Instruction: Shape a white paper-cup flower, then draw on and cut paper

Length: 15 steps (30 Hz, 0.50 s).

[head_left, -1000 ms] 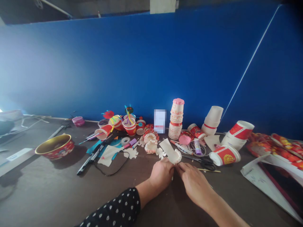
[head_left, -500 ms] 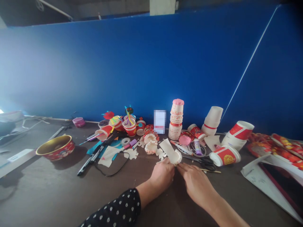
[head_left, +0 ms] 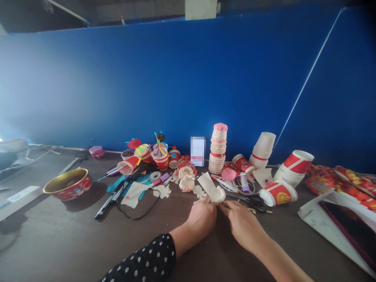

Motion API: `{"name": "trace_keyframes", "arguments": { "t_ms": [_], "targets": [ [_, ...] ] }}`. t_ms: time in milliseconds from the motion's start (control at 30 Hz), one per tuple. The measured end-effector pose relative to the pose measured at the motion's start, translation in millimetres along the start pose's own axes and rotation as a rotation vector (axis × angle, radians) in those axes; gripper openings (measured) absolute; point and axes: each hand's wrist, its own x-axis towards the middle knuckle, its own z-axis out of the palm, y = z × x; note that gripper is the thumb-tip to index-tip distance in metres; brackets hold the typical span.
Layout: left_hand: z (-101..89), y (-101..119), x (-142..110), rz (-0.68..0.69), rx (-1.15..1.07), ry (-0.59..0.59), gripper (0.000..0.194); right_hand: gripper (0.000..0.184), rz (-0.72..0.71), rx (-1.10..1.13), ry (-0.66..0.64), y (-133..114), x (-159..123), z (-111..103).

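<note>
Paper strip (head_left: 209, 186), white with a curled, fringed end, held upright-tilted above the dark tabletop (head_left: 64, 239), just before scalloped paper-cup pieces (head_left: 187, 183). Left hand (head_left: 201, 219) and right hand (head_left: 242, 226) pinched its lower end between them, fingers (head_left: 226, 207) closed on it; almost nothing had shifted since a moment earlier.

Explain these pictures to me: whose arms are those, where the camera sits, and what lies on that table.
There is no machine here. One camera, worn on a person's head, looks forward and down, so the arms at the bottom are the wearer's own. The left hand, in a black dotted sleeve, and the right hand both pinch a piece of cut white paper. On the dark table lie scissors, a red paper cup, a stack of paper cups and a red bowl, before a blue wall.
</note>
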Motion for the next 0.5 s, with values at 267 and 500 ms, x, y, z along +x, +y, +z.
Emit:
{"name": "trace_keyframes", "arguments": {
  "t_ms": [267,500],
  "targets": [
    [-3.3,3.1,3.9,-0.024,0.009,-0.057,0.029,0.042,0.026,0.047,0.036,2.9,3.4,-0.1],
    [-0.3,-0.1,9.9,-0.071,0.012,-0.065,0.031,0.033,0.099,0.09,0.077,13.8,7.4,5.5]
  ]
}}
